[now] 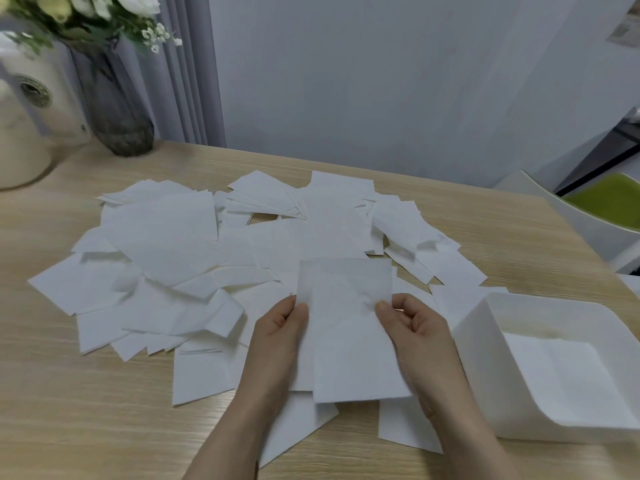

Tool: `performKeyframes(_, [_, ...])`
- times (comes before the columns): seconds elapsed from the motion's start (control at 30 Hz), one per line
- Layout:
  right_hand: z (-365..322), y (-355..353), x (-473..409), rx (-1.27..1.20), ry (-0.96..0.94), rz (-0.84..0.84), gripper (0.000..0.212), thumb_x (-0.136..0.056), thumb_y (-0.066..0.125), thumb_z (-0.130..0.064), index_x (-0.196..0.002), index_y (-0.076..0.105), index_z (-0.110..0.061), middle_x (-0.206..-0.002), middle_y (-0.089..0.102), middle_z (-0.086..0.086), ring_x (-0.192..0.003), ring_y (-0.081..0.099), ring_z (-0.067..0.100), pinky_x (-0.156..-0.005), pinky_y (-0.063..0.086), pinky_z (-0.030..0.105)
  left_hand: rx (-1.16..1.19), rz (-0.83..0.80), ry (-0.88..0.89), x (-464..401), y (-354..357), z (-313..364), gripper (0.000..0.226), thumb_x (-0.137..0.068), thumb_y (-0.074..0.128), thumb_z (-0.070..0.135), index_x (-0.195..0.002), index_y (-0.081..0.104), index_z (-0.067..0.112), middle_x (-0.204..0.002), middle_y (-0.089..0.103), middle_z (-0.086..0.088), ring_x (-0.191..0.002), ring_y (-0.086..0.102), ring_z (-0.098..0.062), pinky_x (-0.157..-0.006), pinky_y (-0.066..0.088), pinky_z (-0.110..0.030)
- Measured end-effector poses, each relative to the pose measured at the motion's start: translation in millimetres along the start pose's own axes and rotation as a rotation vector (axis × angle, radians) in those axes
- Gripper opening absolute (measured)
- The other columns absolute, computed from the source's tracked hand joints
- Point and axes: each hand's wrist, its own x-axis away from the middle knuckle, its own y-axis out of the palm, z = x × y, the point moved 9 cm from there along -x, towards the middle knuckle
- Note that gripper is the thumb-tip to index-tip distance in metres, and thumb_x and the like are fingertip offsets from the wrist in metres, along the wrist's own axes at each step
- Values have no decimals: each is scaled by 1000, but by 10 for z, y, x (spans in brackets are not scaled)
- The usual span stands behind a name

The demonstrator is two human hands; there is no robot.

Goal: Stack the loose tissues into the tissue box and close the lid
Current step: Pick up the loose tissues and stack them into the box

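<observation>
My left hand (277, 341) and right hand (419, 337) pinch a soft rectangular tissue (349, 327) by its side edges, above the scattered tissues (166, 244) on the wood-grain tabletop (86, 410); the open white tissue box (554, 368) sits just right.

— Where are the loose tissues (194, 258) spread?
— Across the table's (69, 410) middle; the tissue box (485, 372) is set right of them, the vase (117, 112) placed behind, far left.
</observation>
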Motion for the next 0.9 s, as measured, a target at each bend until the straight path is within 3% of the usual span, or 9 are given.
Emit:
performKeyframes(0.2, [97, 118, -76, 62, -42, 45, 17, -96, 57, -20, -82, 65, -13, -72, 68, 19, -63, 59, 24, -63, 44, 33, 57, 13, -35, 17, 2, -9, 30, -101, 48, 25, -96, 76, 16, -105, 74, -10, -109, 65, -33, -100, 46, -50])
performKeyframes(0.33, [131, 110, -84, 66, -48, 65, 17, -96, 57, -22, -82, 66, -16, -73, 67, 20, -65, 60, 37, -63, 45, 35, 75, 49, -52, 7, -27, -37, 25, -102, 49, 26, -101, 73, 19, -105, 75, 3, -105, 68, -16, -103, 47, -43])
performKeyframes(0.4, [126, 119, -79, 68, -58, 65, 17, -96, 57, -22, -82, 66, -17, -73, 67, 20, -64, 60, 34, -63, 46, 35, 83, 62, -55, 0, -34, -48, 22, -101, 51, 27, -104, 71, 21, -107, 75, 7, -105, 68, -11, -104, 47, -39])
performKeyframes(0.47, [113, 147, -67, 76, -65, 53, 16, -95, 57, -22, -83, 66, -17, -71, 68, 17, -63, 60, 27, -62, 45, 33, 82, 65, -61, -5, -41, -56, 23, -101, 51, 30, -109, 70, 20, -111, 73, 7, -109, 66, -12, -106, 45, -40])
performKeyframes(0.63, [118, 207, -57, 77, -62, 40, 16, -96, 56, -22, -84, 65, -16, -69, 71, 7, -69, 65, 33, -64, 47, 34, 92, 50, -58, 9, -31, -47, 45, -89, 61, 50, -122, 66, 19, -122, 69, 3, -116, 63, -17, -108, 43, -45])
performKeyframes(0.77, [139, 238, -47, 72, -61, 52, 17, -96, 56, -22, -84, 65, -16, -64, 69, 5, -59, 60, 22, -62, 46, 35, 97, 43, -62, 13, -17, -35, 21, -100, 51, 29, -101, 70, 20, -100, 76, 10, -99, 69, -7, -95, 50, -33])
performKeyframes(0.83, [150, 253, -41, 74, -63, 56, 17, -96, 56, -23, -84, 65, -17, -69, 69, 11, -66, 61, 36, -64, 50, 43, 81, 44, -63, 16, -21, -43, 22, -100, 54, 31, -105, 70, 18, -104, 75, 7, -102, 69, -10, -99, 49, -38])
performKeyframes(0.9, [152, 266, -36, 65, -64, 52, 17, -96, 56, -24, -84, 65, -17, -71, 70, 12, -72, 64, 38, -67, 52, 45, 69, 39, -56, 21, -20, -34, 25, -100, 53, 30, -110, 70, 14, -109, 74, -2, -108, 68, -22, -102, 48, -47])
